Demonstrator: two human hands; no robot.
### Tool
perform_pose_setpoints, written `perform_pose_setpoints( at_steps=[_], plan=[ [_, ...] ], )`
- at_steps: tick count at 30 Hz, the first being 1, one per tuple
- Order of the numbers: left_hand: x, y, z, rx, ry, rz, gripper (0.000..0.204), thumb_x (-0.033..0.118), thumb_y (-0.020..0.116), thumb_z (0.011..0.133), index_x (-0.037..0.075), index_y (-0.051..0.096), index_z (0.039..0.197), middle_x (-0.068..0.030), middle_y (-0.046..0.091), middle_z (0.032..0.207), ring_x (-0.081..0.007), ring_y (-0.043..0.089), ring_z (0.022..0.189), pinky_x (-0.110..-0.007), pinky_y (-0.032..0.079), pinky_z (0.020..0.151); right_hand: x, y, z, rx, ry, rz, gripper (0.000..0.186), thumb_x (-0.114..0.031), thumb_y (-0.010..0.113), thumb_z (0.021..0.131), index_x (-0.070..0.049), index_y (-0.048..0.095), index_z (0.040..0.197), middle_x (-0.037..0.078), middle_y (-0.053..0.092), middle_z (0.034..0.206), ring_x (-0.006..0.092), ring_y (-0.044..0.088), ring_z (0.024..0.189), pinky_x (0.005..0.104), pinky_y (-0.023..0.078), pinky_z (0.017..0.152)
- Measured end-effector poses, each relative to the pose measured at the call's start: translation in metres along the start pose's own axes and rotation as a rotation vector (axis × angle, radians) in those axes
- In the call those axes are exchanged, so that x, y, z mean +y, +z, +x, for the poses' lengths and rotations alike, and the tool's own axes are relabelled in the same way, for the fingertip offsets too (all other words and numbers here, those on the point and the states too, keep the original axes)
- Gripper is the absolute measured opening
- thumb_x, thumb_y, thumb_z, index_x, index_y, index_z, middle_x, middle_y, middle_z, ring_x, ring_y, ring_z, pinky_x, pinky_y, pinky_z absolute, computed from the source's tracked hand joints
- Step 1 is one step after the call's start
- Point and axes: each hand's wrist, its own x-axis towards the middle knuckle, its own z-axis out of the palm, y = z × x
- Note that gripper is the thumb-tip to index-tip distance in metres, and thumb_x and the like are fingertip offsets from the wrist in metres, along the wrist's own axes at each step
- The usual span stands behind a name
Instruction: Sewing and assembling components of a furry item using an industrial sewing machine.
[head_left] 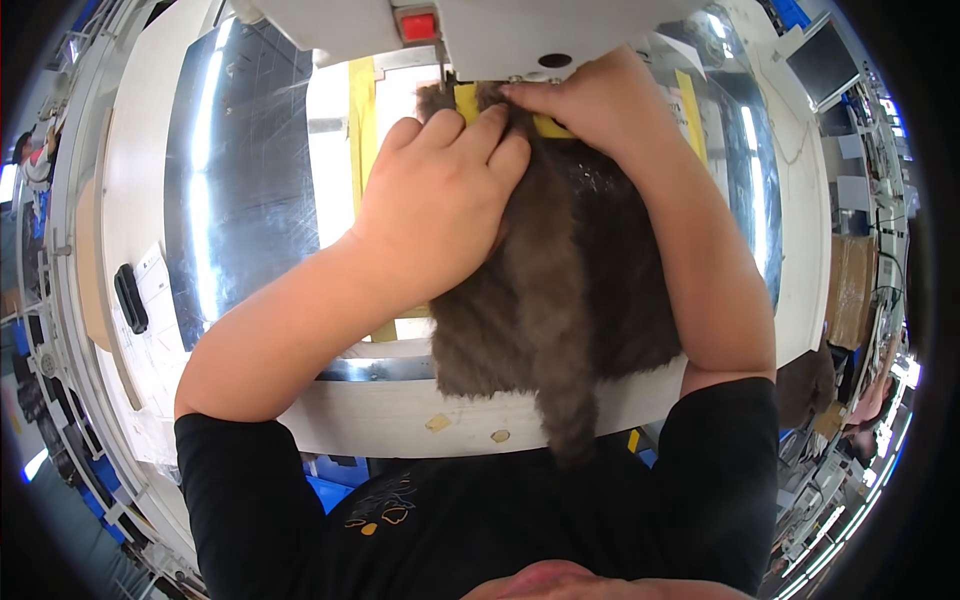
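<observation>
Brown fur fabric (pixel 630 290) lies under the white sewing machine (pixel 500 30) and hangs over the table's front edge in a long strip. My left hand (pixel 440 190) rests on it left of the needle area, fingers curled down on the fur. My right hand (pixel 590 105) is at the fabric's upper right, thumb reaching to the fur beside a yellow piece (pixel 550 128) below the machine head; its other fingers are mostly hidden.
A shiny metal plate (pixel 240 130) with yellow tape strips covers the white table (pixel 140 190). A black object (pixel 130 298) lies on paper at left. A screen (pixel 820 70) and cardboard box (pixel 848 290) stand at right. Other people (pixel 35 150) are at both far sides.
</observation>
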Motion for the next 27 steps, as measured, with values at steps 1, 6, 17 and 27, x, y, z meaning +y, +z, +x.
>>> perform_pose_setpoints(
  at_steps=[1,6,17,27],
  plan=[
    [-0.002,0.003,0.0,-0.007,0.005,0.0,0.062,0.014,0.075,0.071,0.006,0.064,0.131,-0.0072,0.066,0.131,-0.0253,0.061,0.104,-0.038,0.047,0.086,0.0,0.001,0.001,0.002,0.007,0.005,0.039,-0.038,0.088,0.072,-0.007,0.074,0.091,0.011,0.073,0.083,0.0344,0.073,0.085,0.0462,0.057,0.078],
    [-0.003,0.005,0.003,-0.004,-0.026,0.081,0.042,0.008,0.061,0.082,0.009,0.068,0.124,-0.0043,0.071,0.124,-0.0252,0.063,0.102,-0.037,0.049,0.086,0.015,0.006,0.004,-0.094,0.058,0.104,0.034,-0.035,0.087,0.071,-0.006,0.071,0.08,0.012,0.074,0.08,0.0323,0.073,0.083,0.0436,0.057,0.078],
    [-0.011,0.015,0.012,0.125,-0.031,0.076,0.018,0.012,0.061,0.085,0.012,0.071,0.1,-0.0063,0.075,0.117,-0.0263,0.066,0.097,-0.039,0.05,0.084,-0.001,-0.004,0.013,-0.111,-0.074,0.178,0.042,-0.021,0.079,0.082,-0.004,0.071,0.12,0.019,0.074,0.116,0.0333,0.07,0.111,0.0407,0.055,0.095],
    [-0.009,0.016,0.013,0.103,-0.056,0.056,0.015,0.011,0.06,0.086,0.01,0.07,0.097,-0.0081,0.075,0.119,-0.0281,0.067,0.098,-0.04,0.051,0.085,0.033,0.017,0.008,0.048,0.063,0.21,0.034,-0.032,0.088,0.069,-0.005,0.071,0.081,0.012,0.073,0.076,0.0295,0.071,0.075,0.0404,0.056,0.073]
  ],
)
